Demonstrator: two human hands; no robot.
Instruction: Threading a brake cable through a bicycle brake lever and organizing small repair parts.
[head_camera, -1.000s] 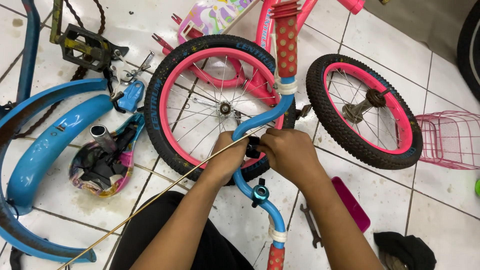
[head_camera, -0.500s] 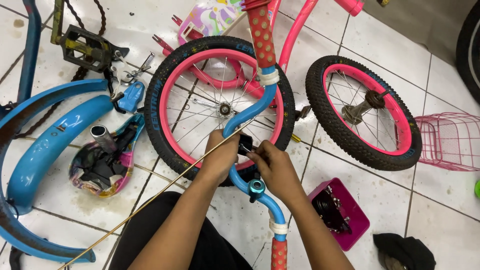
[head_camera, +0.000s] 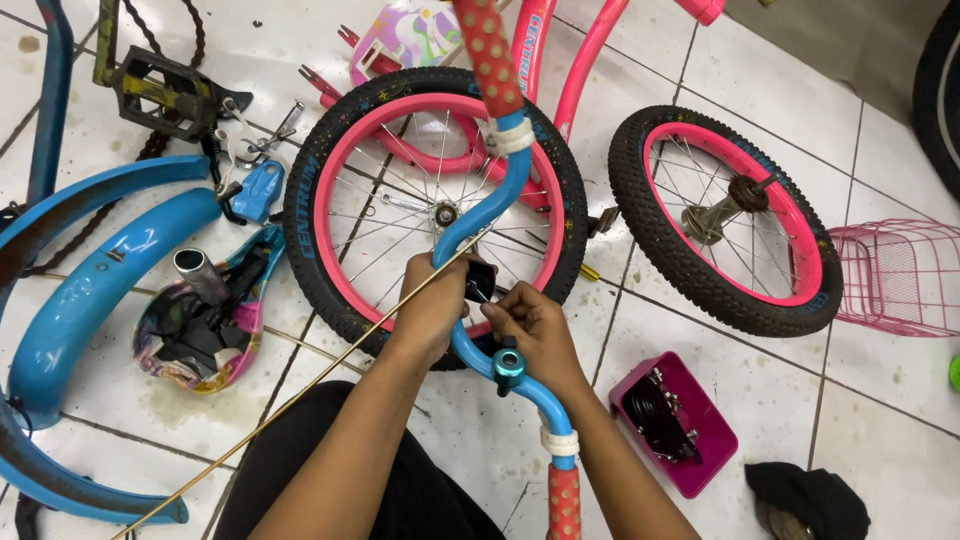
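Note:
A blue curved handlebar (head_camera: 490, 215) with red dotted grips runs from top centre down to the bottom. My left hand (head_camera: 432, 305) is wrapped around its middle bend. My right hand (head_camera: 530, 330) pinches a small black clamp part (head_camera: 480, 280) at the same bend, just above a blue bell mount (head_camera: 507, 368). A thin brass-coloured rod (head_camera: 300, 400) slants from my left hand down to the lower left. Under the bar lies a black-tyred wheel with a pink rim (head_camera: 435, 210).
A second pink-rimmed wheel (head_camera: 725, 220) lies to the right, a pink wire basket (head_camera: 900, 275) beyond it. A pink tray of small parts (head_camera: 675, 420) sits near my right forearm. Blue fenders (head_camera: 90, 290), an upturned saddle (head_camera: 200, 320) and a pedal with chain (head_camera: 160, 95) lie left.
The handlebar has swung so its upper grip sits higher and further left. My right hand slid down off the top of the bar to the black clamp, uncovering the pink tray.

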